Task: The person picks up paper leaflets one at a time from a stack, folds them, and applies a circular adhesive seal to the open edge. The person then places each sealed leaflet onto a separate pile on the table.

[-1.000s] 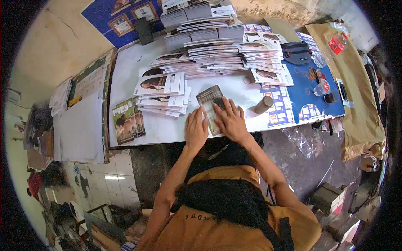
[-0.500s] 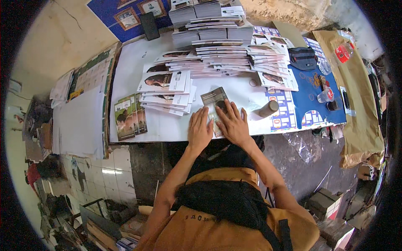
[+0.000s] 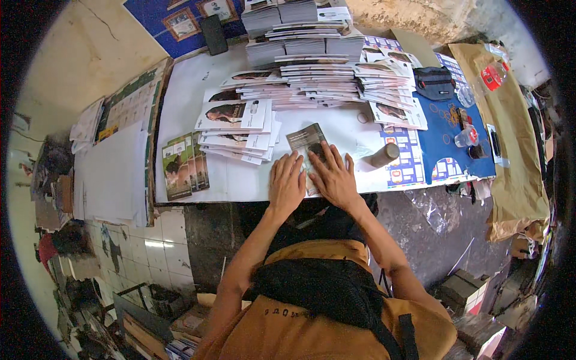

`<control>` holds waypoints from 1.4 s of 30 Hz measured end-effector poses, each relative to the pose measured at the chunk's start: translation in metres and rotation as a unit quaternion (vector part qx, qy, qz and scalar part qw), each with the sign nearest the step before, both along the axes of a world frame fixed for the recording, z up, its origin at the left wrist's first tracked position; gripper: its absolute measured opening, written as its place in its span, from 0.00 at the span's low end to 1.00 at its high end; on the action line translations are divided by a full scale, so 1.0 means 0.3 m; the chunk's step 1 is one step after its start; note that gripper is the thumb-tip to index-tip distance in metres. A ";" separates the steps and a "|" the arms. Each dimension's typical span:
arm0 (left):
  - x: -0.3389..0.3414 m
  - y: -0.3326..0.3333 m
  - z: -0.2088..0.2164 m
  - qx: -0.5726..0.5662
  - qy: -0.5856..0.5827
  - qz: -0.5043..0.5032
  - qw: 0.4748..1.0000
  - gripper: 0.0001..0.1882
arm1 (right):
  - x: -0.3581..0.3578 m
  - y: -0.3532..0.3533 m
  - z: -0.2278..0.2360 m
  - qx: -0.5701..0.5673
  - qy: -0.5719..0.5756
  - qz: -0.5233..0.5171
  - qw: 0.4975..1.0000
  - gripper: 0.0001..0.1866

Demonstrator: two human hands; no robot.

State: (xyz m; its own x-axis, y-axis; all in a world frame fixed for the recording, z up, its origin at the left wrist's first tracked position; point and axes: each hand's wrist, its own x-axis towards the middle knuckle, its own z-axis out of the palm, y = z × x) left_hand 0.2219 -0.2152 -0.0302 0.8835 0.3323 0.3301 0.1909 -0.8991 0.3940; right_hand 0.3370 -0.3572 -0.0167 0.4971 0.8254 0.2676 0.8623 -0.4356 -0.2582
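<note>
White table (image 3: 234,181) across frame centre. Leaflet (image 3: 304,139) flat on table, centre. Right hand (image 3: 338,180) laid on leaflet, fingers spread; left hand (image 3: 288,182) beside leaflet's left edge, contact unclear. Both grips released. Booklets (image 3: 324,82) stacked upper centre; brown cylinder (image 3: 384,156) right of centre.

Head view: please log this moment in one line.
dark leaflet: on white table; left hand: at its left edge; right hand: on it; nearby: green leaflets, white booklets

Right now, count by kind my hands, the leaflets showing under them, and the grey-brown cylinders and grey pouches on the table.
Left hand and right hand: 2
Dark leaflet: 1
Grey-brown cylinder: 1
Grey pouch: 1
Total: 5
</note>
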 end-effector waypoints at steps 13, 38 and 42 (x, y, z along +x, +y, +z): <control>0.002 -0.010 0.002 0.015 0.023 0.021 0.999 0.24 | 0.208 -0.252 -0.005 0.305 0.215 -0.151 0.916 0.35; 0.134 0.019 0.121 0.078 0.191 -0.002 0.979 0.25 | 0.182 -0.279 0.190 -0.131 0.194 0.172 0.957 0.31; 0.235 0.051 0.211 0.196 0.254 -0.283 0.904 0.45 | 0.226 -0.359 -0.081 0.239 0.414 -0.087 0.874 0.27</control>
